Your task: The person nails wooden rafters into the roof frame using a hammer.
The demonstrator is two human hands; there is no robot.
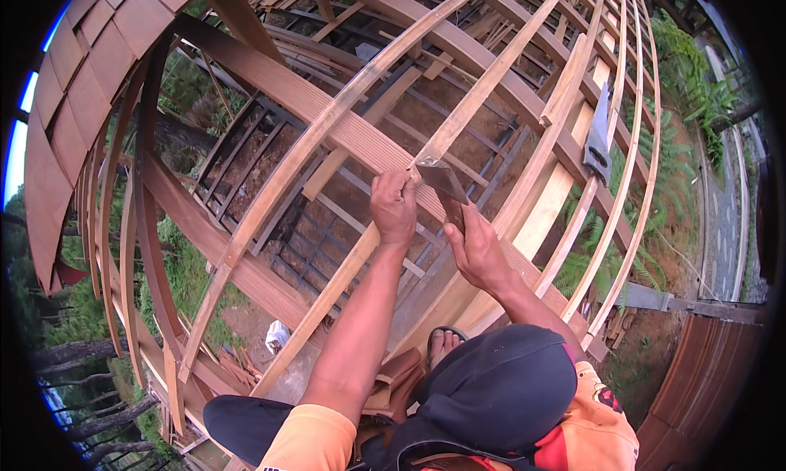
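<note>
So, way off left of the left fingers there's a patch of brown shingles (90,70). Closer in, a white bundle (277,336) sits down on the ground, below and left of those same fingers. The left hand (393,209) has its fingers bunched in a tight pinch over a reddish beam (327,119), with a pale batten (336,279) running off below them. Can't tell if there's something tiny between the tips. Just right of that pinch is the dark flat-bladed tool (443,183), its far end right beside the left fingertips. A sandaled foot (446,342) is below the right fingers. The right hand (479,250) has its fingers closed around the tool's near end, so the blade sticks out ahead of them, up and leftward. Well apart, up and right of the right fingers, a handsaw (598,144) lies on the wooden framing (579,156).
</note>
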